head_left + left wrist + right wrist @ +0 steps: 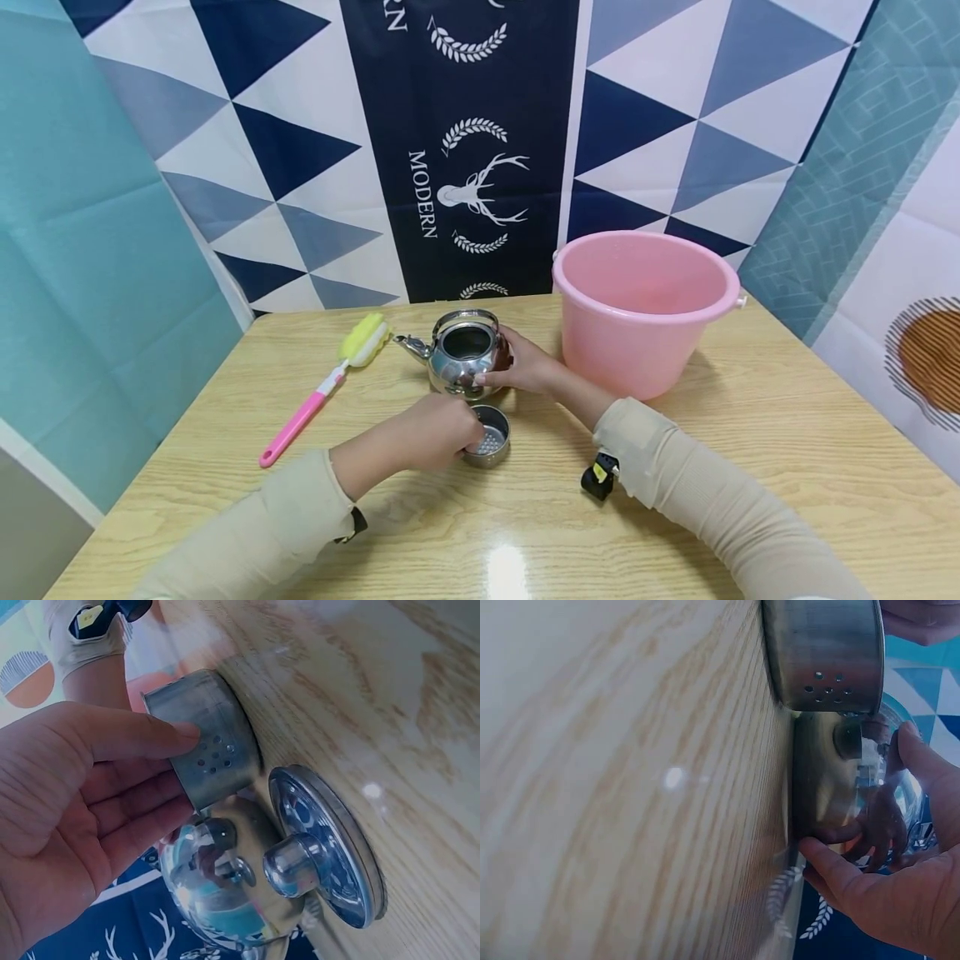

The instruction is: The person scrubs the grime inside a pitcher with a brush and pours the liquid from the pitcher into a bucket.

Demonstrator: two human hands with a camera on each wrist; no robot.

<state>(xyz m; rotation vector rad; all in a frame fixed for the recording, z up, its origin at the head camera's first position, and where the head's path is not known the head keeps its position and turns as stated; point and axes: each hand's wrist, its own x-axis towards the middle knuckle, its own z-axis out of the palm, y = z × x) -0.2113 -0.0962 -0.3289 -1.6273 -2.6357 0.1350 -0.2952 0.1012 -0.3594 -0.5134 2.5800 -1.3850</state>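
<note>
Beige sleeves [247,533] cover both forearms reaching over the wood-grain surface [540,525]. Nearest, the left hand [438,429] is closed in a pinch on a perforated metal strainer cup [491,457], its thumb on one side of the cup's wall and its fingers on the other. The left wrist view shows a round metal lid [322,847] with a knob, resting on the surface beside the strainer cup; the left hand hides it from the head view. Just beyond the strainer cup, a shiny steel kettle [453,371] stands upright and uncovered, its spout pointing left. The right hand [528,362] curves partway closed around the kettle's right side, thumb at the front. To the left lies a pink-handled brush [331,383] with a yellow and white head; to the right, behind the right forearm, stands a pink bucket [630,358]. Farthest back hangs a patterned backdrop [465,75].
</note>
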